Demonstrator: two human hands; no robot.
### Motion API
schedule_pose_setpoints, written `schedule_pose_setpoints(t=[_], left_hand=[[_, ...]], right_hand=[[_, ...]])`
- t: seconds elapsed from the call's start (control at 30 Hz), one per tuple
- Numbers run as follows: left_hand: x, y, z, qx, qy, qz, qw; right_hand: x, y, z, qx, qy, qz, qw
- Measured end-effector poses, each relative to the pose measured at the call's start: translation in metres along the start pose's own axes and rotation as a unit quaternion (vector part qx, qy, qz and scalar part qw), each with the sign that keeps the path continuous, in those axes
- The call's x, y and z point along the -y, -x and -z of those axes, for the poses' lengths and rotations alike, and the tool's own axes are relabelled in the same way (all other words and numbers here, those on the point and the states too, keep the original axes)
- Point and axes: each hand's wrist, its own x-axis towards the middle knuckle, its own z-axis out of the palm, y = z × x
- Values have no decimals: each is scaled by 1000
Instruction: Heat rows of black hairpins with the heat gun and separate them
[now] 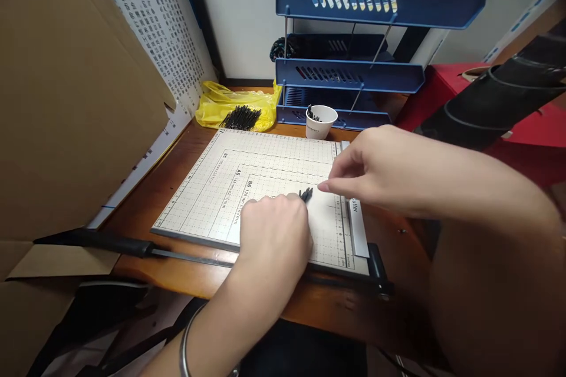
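My left hand (pixel 275 224) is closed in a fist over the paper cutter's white gridded board (pixel 198 188). From its right side poke the ends of a bundle of thin black sticks (pixel 306 194). Just right of those ends, my right hand (pixel 360 168) has thumb and index finger drawn together in a pinch. Whatever lies between these fingertips, if anything, is too small to make out. The cutter's black-handled blade arm (pixel 132 244) lies along the board's near edge, running partly behind my left forearm.
Behind the board, a pile of black sticks (pixel 242 118) rests on a yellow plastic bag (pixel 212 100). A white paper cup (pixel 321 122) holds more of them. Blue tiered trays (pixel 349 75) stand at the back. Cardboard (pixel 75 94) rises at left; a black tube (pixel 490 100) leans at right.
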Motion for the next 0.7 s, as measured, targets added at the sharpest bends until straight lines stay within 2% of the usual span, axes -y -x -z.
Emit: schedule_pose_setpoints(t=[0.1, 0.2, 0.3, 0.4, 0.57, 0.7], left_hand=[[-5, 1, 0, 17, -13, -18, 1000], [-4, 5, -1, 12, -9, -27, 1000], [5, 9, -4, 8, 24, -16, 1000], [18, 11, -13, -4, 119, -26, 993], [32, 11, -33, -46, 279, -53, 958], [45, 18, -38, -27, 349, -71, 934]], right_hand=[[1, -7, -11, 52, 7, -16, 998], [-1, -11, -24, 67, -4, -37, 997], [-6, -8, -39, 54, -28, -66, 996], [-10, -2, -53, 38, -49, -76, 995], [-8, 5, -70, -29, -41, -103, 993], [-7, 2, -76, -35, -22, -140, 989]])
